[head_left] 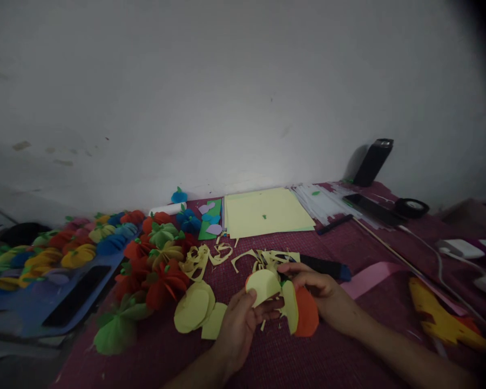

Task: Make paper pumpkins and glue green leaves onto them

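Between my hands is a partly fanned paper ornament of folded pale yellow circles [264, 286] and an orange circle [306, 312]. My left hand [241, 319] is closed on its left side, thumb on the front of a yellow circle and fingers behind. My right hand [322, 294] grips the upper right side, fingers bent at the top near a bit of green. Its fingertips are partly hidden by the paper. Flat pale yellow circles [194, 306] and a yellow square piece [214, 322] lie left of my left hand. Curled yellow paper scraps [198, 259] lie behind.
Finished paper ornaments [164, 281] in several colours crowd the left. Yellow sheets [267, 210] lie at the back, beside white strips [322, 200]. On the right are a black bottle [375, 162], a tape roll [411, 207], a thin stick [384, 246], a pink strip [370, 278] and a yellow glue gun [439, 313].
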`<action>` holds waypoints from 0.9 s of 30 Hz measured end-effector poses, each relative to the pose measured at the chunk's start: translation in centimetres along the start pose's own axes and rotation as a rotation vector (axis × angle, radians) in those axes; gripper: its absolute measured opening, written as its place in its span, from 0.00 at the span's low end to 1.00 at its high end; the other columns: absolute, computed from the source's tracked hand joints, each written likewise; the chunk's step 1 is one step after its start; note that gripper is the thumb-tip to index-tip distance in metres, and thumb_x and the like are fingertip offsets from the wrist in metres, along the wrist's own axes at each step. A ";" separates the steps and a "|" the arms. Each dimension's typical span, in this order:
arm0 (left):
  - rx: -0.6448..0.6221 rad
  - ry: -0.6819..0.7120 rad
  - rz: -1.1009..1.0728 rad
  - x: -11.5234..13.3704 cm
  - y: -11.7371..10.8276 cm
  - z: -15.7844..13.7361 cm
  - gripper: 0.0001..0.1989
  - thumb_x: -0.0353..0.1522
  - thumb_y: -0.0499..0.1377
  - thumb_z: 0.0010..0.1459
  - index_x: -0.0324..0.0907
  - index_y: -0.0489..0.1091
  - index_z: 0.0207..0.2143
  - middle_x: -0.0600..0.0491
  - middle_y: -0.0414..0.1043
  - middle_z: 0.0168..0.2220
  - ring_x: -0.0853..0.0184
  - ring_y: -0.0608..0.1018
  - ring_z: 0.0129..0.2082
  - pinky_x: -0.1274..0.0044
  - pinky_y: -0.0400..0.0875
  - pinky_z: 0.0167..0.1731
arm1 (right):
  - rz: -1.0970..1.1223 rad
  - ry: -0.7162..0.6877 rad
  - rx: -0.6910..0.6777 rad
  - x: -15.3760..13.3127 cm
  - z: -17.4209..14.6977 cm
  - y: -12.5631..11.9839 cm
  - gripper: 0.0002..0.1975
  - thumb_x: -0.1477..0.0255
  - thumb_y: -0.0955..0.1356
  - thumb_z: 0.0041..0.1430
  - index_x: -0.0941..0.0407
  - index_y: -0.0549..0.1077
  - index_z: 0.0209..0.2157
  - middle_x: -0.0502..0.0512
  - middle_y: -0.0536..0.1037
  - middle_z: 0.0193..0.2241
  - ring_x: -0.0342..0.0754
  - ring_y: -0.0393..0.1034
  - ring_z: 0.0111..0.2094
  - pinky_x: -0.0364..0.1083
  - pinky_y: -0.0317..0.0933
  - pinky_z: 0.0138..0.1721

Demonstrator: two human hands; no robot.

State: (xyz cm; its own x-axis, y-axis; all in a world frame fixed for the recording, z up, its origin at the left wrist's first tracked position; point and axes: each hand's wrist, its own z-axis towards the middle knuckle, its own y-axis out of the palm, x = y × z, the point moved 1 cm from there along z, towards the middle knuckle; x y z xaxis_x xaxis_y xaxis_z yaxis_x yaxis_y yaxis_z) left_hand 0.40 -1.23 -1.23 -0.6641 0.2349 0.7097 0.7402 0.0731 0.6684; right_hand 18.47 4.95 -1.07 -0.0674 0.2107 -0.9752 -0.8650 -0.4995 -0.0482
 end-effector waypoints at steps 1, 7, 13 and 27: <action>-0.001 0.003 0.002 0.0 0.0 0.0 0.13 0.35 0.61 0.53 0.35 0.73 0.38 0.43 0.77 0.37 0.55 0.78 0.38 0.66 0.68 0.41 | 0.020 0.017 0.010 0.0 0.0 0.0 0.03 0.69 0.72 0.50 0.53 0.76 0.27 0.56 0.70 0.47 0.51 0.68 0.47 0.50 0.62 0.47; -0.022 0.018 0.017 0.0 0.1 -0.2 0.13 0.34 0.59 0.55 0.34 0.73 0.40 0.41 0.77 0.39 0.54 0.78 0.38 0.66 0.69 0.39 | 0.143 0.061 0.032 0.4 0.3 0.2 0.06 0.68 0.75 0.43 0.53 0.76 0.25 0.54 0.72 0.44 0.50 0.69 0.44 0.49 0.63 0.45; 0.031 0.019 0.025 -0.1 0.2 -0.2 0.11 0.33 0.61 0.52 0.34 0.74 0.36 0.41 0.77 0.39 0.52 0.78 0.39 0.67 0.69 0.38 | 0.147 0.053 -0.006 0.2 0.3 0.3 0.03 0.71 0.74 0.46 0.52 0.76 0.26 0.53 0.72 0.43 0.48 0.69 0.44 0.47 0.62 0.44; 0.065 0.038 0.048 -0.3 0.1 -0.2 0.18 0.34 0.63 0.48 0.36 0.73 0.41 0.45 0.77 0.38 0.55 0.78 0.38 0.66 0.69 0.41 | 0.073 0.013 -0.024 0.1 0.4 0.4 0.02 0.73 0.72 0.47 0.52 0.76 0.26 0.52 0.72 0.43 0.48 0.68 0.44 0.48 0.62 0.46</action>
State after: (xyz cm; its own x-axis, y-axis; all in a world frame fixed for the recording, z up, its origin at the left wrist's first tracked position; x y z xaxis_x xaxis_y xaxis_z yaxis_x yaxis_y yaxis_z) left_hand 0.66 -1.48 -1.38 -0.6302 0.2025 0.7495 0.7758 0.1252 0.6185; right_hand 17.98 5.09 -1.11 -0.1227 0.1621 -0.9791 -0.8458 -0.5333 0.0177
